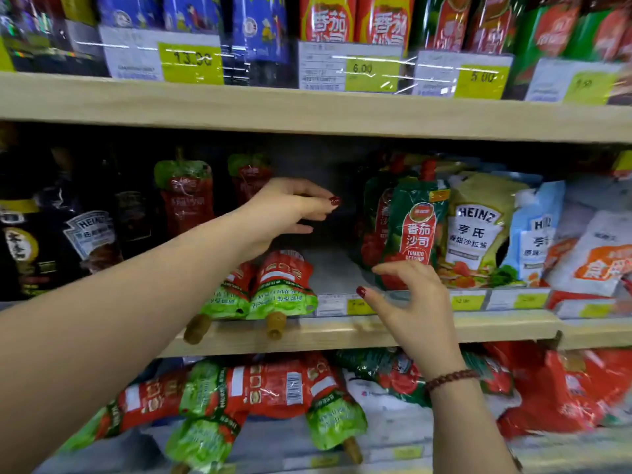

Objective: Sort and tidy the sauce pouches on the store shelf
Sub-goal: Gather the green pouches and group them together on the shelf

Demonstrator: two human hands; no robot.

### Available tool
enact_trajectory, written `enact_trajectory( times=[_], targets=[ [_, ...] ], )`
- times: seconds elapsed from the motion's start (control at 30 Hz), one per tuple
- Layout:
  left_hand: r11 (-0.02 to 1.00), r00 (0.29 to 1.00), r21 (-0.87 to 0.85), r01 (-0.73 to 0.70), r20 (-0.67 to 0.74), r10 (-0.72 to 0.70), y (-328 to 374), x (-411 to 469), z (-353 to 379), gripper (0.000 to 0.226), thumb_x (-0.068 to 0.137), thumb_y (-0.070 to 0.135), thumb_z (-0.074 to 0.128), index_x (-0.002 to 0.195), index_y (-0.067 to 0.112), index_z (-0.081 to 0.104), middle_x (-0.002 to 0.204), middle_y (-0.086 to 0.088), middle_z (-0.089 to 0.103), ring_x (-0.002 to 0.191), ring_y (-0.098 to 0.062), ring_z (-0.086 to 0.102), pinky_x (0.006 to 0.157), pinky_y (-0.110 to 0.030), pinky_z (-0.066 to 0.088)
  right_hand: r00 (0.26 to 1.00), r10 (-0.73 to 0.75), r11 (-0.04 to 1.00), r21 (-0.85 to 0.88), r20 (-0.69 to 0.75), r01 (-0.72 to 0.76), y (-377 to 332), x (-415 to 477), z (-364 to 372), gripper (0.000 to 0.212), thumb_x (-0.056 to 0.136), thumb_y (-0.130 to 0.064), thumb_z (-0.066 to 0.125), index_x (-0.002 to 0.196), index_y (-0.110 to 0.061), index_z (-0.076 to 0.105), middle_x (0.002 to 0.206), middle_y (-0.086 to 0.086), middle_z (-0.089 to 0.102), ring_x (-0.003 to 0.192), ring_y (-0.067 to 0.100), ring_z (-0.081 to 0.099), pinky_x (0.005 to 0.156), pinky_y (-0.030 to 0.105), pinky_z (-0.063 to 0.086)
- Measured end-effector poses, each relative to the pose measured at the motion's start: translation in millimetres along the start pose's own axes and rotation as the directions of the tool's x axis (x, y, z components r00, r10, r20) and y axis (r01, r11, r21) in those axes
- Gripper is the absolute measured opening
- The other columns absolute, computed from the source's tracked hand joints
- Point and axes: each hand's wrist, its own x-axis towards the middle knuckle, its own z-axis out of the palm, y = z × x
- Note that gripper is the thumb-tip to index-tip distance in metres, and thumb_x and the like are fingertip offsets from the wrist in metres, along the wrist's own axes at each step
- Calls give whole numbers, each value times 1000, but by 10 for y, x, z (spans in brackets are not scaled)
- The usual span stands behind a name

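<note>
On the middle shelf (342,331), two red-and-green ketchup pouches (280,289) lie flat, their brown caps hanging over the front edge. My left hand (290,208) hovers above them, fingers apart, holding nothing. Further right stands an upright green ketchup pouch (413,227). My right hand (413,302) is just in front of its base, fingers spread and empty. Two more red pouches (186,196) stand at the back left in shadow.
Dark Heinz sauce pouches (89,234) fill the shelf's left side. Heinz salad-dressing pouches (475,227) and blue-white ones (537,230) stand to the right. Several ketchup pouches (260,391) lie jumbled on the lower shelf. The upper shelf (307,111) carries price tags and more pouches.
</note>
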Motion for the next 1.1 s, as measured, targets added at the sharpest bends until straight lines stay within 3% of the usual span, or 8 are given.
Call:
enact_trajectory(
  times=[0.23,0.3,0.4,0.6,0.7,0.8,0.93,1.1],
  targets=[
    [996,995,56,74,-68,-71,-251,-257,-447,11,84,16,65,94,20,67,102,-5,70,98,-14,65,85,-30,52,949,-149,977,191,277,98,-399,-1,328,63,65,-19,73,123,-30,52,121,-22,48,116,2,44,99,23,37],
    [990,993,76,115,-45,-112,-322,-328,-538,12,84,17,64,96,19,68,103,-5,70,97,-13,65,82,-29,52,909,-206,966,226,362,129,-505,37,440,72,64,-12,71,130,-32,47,133,-20,44,126,2,37,106,25,33],
    [985,994,136,104,-47,-98,-412,-405,-648,10,83,20,66,92,23,70,96,-1,71,92,-11,67,81,-27,54,900,-236,960,234,367,156,-569,55,568,71,70,-7,72,130,-38,48,141,-15,41,131,1,33,107,22,31],
    [981,997,178,77,-21,-75,-543,-468,-749,13,81,16,68,88,27,72,92,1,73,90,-12,68,82,-26,53,933,-215,937,329,289,114,-573,26,647,70,65,9,73,106,-47,60,112,-30,56,114,-3,51,99,22,42],
    [983,999,181,31,-28,-27,-573,-487,-765,20,83,9,64,91,26,71,95,1,72,96,-12,66,85,-25,52,952,-190,910,406,239,80,-552,43,649,69,64,12,74,102,-44,62,109,-25,61,110,-1,56,96,18,44],
    [978,998,203,-57,50,48,-572,-510,-779,43,80,-8,55,99,28,67,106,6,68,107,-7,61,85,-18,50,971,-157,873,485,180,51,-547,77,645,57,67,13,70,101,-33,68,105,-16,67,106,1,60,91,16,46],
    [972,974,168,-167,183,135,-490,-501,-817,62,76,-13,54,119,32,59,129,12,57,122,3,47,95,-14,40,989,-26,747,660,148,-79,-583,127,607,36,73,4,72,95,-24,74,96,-9,74,97,6,66,82,21,53],
    [966,958,189,-177,258,125,-363,-381,-796,63,75,3,70,127,35,53,133,15,53,124,5,44,97,-18,37,988,125,602,785,88,-146,-574,238,410,28,73,-6,74,75,-34,76,79,-11,75,80,7,70,66,17,53]
  ],
)
